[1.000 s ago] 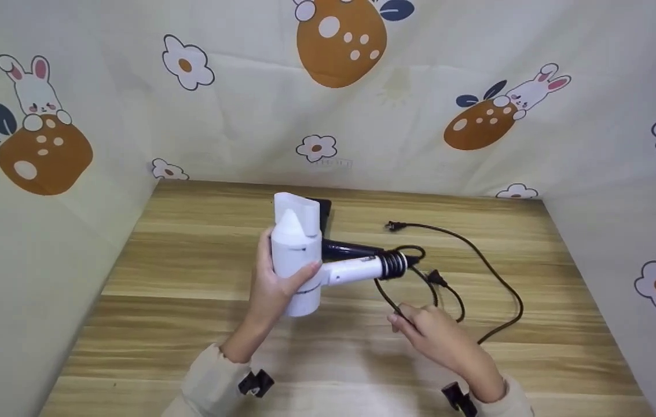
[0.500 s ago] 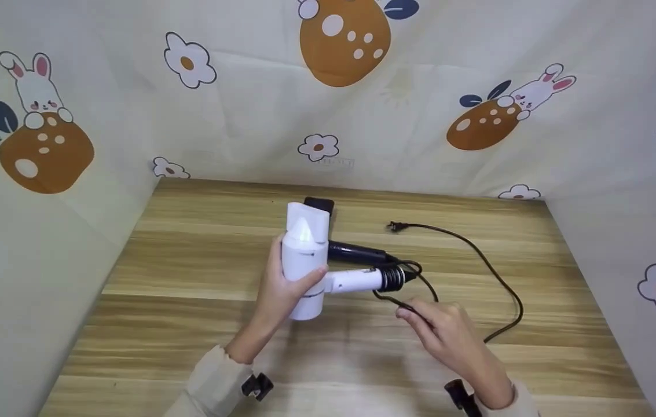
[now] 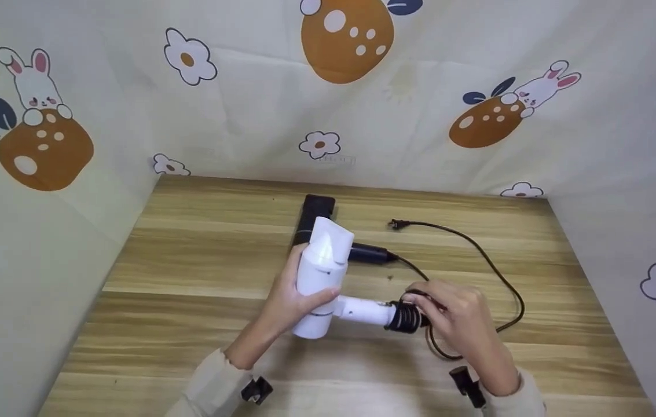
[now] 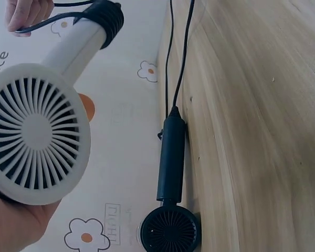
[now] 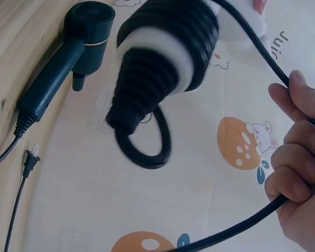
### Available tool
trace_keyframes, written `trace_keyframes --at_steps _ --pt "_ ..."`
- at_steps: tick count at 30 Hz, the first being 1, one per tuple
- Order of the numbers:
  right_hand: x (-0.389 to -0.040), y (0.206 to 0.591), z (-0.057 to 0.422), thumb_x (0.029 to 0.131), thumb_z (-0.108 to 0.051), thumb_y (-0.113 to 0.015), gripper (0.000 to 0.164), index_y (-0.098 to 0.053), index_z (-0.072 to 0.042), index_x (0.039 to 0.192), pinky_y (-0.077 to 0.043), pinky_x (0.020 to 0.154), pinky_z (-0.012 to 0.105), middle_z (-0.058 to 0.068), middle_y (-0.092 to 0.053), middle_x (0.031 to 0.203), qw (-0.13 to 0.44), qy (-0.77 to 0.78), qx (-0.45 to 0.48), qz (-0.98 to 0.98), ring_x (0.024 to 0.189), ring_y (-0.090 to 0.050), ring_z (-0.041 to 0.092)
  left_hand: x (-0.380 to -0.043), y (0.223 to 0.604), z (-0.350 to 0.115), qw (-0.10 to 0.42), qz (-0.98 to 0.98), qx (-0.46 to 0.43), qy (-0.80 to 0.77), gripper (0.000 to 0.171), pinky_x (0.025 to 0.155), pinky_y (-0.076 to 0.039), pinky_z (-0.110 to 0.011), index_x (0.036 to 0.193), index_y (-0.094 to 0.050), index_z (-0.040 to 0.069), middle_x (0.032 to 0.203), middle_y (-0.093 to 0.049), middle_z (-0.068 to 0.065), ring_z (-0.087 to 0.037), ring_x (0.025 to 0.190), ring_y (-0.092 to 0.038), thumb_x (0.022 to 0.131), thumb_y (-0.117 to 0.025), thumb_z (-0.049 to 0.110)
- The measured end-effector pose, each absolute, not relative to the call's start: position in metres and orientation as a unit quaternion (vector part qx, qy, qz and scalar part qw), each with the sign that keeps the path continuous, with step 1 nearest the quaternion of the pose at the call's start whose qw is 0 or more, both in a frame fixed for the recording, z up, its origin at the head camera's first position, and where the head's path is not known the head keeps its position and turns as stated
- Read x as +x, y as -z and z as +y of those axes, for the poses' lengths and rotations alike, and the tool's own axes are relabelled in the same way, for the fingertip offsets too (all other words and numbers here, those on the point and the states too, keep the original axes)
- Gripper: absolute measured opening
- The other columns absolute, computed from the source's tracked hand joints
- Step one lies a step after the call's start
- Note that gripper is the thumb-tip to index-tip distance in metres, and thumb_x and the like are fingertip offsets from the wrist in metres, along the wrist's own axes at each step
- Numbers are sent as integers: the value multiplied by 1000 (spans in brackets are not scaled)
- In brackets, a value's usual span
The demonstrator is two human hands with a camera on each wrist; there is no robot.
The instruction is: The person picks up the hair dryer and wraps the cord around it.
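My left hand (image 3: 287, 304) grips the barrel of a white hair dryer (image 3: 322, 278), thumb across its front, held above the wooden table. The dryer's nozzle points away and its handle (image 3: 365, 311) reaches right. Several turns of black cord (image 3: 406, 317) are wound round the handle's end. My right hand (image 3: 461, 313) pinches the cord close by the coil. In the right wrist view the cord (image 5: 262, 50) runs through the curled fingers (image 5: 304, 149), and a small loop (image 5: 147, 160) hangs at the handle's end. The vented rear (image 4: 37, 134) shows in the left wrist view.
A dark hair dryer (image 3: 369, 253) lies on the table (image 3: 200, 260) behind the white one, partly hidden by it. Its cord (image 3: 411, 266) leads right. A two-pin plug (image 3: 398, 225) lies farther back, its cord curving round to the right. Patterned cloth (image 3: 246, 116) encloses the table.
The white dryer has come nearer and right, its nozzle tilting right. My right hand has risen with the cord to the handle's end. The loose second plug is no longer visible.
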State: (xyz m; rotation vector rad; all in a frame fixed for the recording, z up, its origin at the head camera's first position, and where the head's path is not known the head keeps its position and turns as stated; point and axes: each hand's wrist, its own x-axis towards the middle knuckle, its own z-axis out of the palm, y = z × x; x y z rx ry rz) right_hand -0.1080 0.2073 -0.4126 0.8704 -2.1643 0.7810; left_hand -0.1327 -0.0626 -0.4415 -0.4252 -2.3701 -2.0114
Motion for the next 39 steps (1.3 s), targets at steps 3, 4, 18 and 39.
trace_keyframes --at_steps 3,4,18,39 --pt "-110 413 210 88 -28 -60 25 -70 -6 83 -50 53 19 4 -70 73 337 -309 329 -826 56 -62 14 -131 439 -63 1 -749 -153 645 71 70 -52 -37 129 -40 14 98 -61 -11 -20 82 -59 70 -79 21" --pt "-111 413 211 87 -25 -62 21 -70 -6 83 -50 53 18 4 -70 73 337 -312 329 -825 56 -62 14 -131 438 -63 0 -747 -158 646 71 70 -52 -37 129 -40 15 97 -61 -11 -20 82 -59 70 -78 21" --pt "-115 426 218 71 17 -66 24 -70 -4 81 -47 59 12 4 -69 76 204 -496 286 -794 66 -58 0 -124 420 -66 -33 -656 -238 716 70 72 -51 -34 126 -35 2 98 -58 -8 -15 83 -59 70 -73 15" --pt "-107 419 218 85 3 -57 15 -68 -6 85 -52 60 22 5 -69 77 121 -377 283 -873 66 -60 3 -119 413 -69 -12 -584 -196 788 65 76 -49 -33 124 -37 13 100 -59 -1 -15 86 -58 68 -69 15"
